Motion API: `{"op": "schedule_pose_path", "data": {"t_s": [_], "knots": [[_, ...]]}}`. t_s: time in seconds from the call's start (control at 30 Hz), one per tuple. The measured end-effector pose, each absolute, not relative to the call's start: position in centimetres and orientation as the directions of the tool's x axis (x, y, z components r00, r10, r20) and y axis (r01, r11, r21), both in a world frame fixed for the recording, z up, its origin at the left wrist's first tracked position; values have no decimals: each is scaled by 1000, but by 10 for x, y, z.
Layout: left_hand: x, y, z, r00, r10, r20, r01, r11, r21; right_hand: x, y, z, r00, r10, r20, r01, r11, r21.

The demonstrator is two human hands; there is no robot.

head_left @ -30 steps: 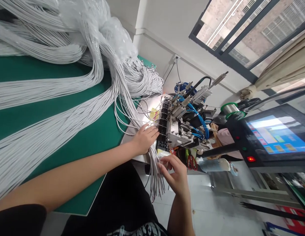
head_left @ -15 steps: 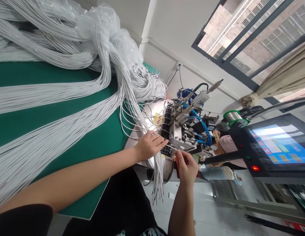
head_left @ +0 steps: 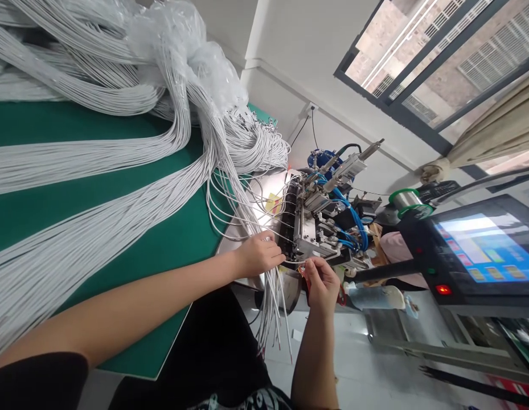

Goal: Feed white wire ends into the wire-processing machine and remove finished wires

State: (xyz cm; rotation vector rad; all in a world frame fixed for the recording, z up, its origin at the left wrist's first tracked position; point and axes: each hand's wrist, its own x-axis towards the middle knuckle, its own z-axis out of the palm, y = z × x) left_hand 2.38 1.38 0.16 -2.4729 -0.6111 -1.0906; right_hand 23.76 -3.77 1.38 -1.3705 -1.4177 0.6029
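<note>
My left hand [head_left: 261,253] is closed beside the front edge of the machine [head_left: 313,222], over a bundle of white cables [head_left: 270,302] whose cut ends hang down below it. A single white cable [head_left: 295,262] runs from its fingertips to my right hand [head_left: 323,283], which pinches the cable's end between thumb and fingers. Just under the right fingers, a red-handled tool [head_left: 306,279] is partly hidden. Several white cables [head_left: 264,196] loop from the pile toward the black slotted front of the machine.
Large bundles of white cable [head_left: 119,216] lie across the green table mat [head_left: 170,262], with clear plastic wrap [head_left: 179,34] behind. To the right stand a lit touchscreen [head_left: 486,245] and a wire spool [head_left: 407,202]. A window [head_left: 435,62] is above.
My left hand has drawn slightly down and left. The cable between my hands now sags a little, and one cable end swings out to the right of the hanging bundle.
</note>
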Motion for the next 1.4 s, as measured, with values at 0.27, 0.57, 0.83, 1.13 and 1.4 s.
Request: {"op": "schedule_pose_path", "data": {"t_s": [0.27, 0.57, 0.83, 1.13, 1.4], "knots": [[25, 14, -2, 634, 320, 704, 559, -819, -131, 255, -31, 7, -4, 926, 378, 752, 252, -609], [26, 18, -7, 652, 413, 636, 563, -825, -43, 256, -17, -23, 74, 989, 127, 442, 82, -893], [25, 17, -6, 664, 444, 602, 562, -827, -9, 236, -18, -31, 213, 975, -56, 21, -62, -998], [22, 13, -2, 669, 499, 551, 604, -797, -12, 234, -23, -31, 284, 955, -85, 24, -96, -995], [22, 13, -2, 676, 535, 506, 617, -787, 6, 243, -76, 25, 164, 927, 336, 617, 169, -768]]}}
